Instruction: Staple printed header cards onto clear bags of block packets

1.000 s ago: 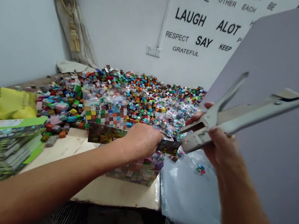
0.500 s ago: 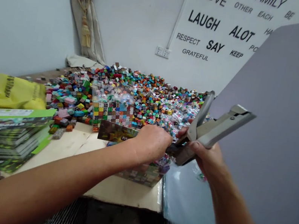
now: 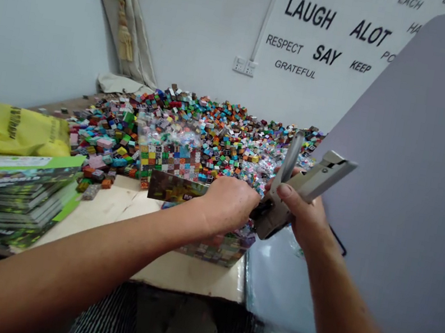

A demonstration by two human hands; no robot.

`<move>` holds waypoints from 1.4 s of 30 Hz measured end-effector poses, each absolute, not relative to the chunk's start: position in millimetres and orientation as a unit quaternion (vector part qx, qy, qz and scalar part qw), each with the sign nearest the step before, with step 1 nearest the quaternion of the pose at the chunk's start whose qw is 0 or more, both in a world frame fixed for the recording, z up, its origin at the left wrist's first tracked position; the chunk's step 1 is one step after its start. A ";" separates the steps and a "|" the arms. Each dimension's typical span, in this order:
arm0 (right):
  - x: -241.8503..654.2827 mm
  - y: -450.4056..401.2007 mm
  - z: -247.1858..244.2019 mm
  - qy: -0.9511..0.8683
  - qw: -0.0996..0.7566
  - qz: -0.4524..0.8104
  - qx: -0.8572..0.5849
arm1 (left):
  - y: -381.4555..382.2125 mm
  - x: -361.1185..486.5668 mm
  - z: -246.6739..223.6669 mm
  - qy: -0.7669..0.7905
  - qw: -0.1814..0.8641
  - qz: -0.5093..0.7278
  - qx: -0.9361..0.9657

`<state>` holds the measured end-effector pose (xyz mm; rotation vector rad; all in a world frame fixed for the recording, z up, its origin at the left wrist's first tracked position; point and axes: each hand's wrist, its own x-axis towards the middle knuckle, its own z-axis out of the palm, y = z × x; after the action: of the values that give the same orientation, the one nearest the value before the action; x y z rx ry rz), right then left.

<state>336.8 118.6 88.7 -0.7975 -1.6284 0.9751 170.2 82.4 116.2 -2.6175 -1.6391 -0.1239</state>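
Note:
My right hand [image 3: 308, 218] is wrapped round a silvery plier stapler [image 3: 319, 177], its handles apart and its jaw end pointing down and left. The jaw end sits at the right end of a dark printed header card [image 3: 173, 188]. My left hand [image 3: 229, 204] is closed on that card and hides its right part. Below the card hangs a clear bag of coloured cubes [image 3: 212, 249], partly covered by my left forearm. Whether the stapler jaws touch the card is hard to see behind my fingers.
Behind my hands lies a big heap of small coloured cubes [image 3: 228, 133]. A clear pack of cubes [image 3: 170, 159] stands before it. Printed cards [image 3: 7, 199] and a yellow bag [image 3: 19, 130] lie left. Clear plastic bags [image 3: 282, 290] and a large pale panel [image 3: 416, 182] are right.
The stapler and my right hand have shifted slightly left, and its handles look closer together. My left hand still grips the card. The view has tilted down a little.

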 end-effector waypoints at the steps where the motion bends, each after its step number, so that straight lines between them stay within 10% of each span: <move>1: 334.6 118.9 88.5 -0.677 0.520 0.395 -0.339 | 82.8 170.2 115.9 -0.528 0.027 -0.043 -0.848; 19: 320.0 128.5 81.2 -0.637 0.597 0.332 -0.357 | 84.3 174.5 120.4 -0.546 0.024 -0.010 -0.837; 27: 337.0 126.9 95.6 -0.698 0.479 0.457 -0.274 | 83.6 172.7 122.5 -0.546 0.025 -0.018 -0.837; 42: 318.7 121.0 96.3 -0.626 0.607 0.386 -0.299 | 80.8 172.2 117.9 -0.536 0.028 -0.038 -0.843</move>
<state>318.7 121.0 96.3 -0.6915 -1.4477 0.8927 172.2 80.8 117.9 -2.6016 -1.6564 -0.1186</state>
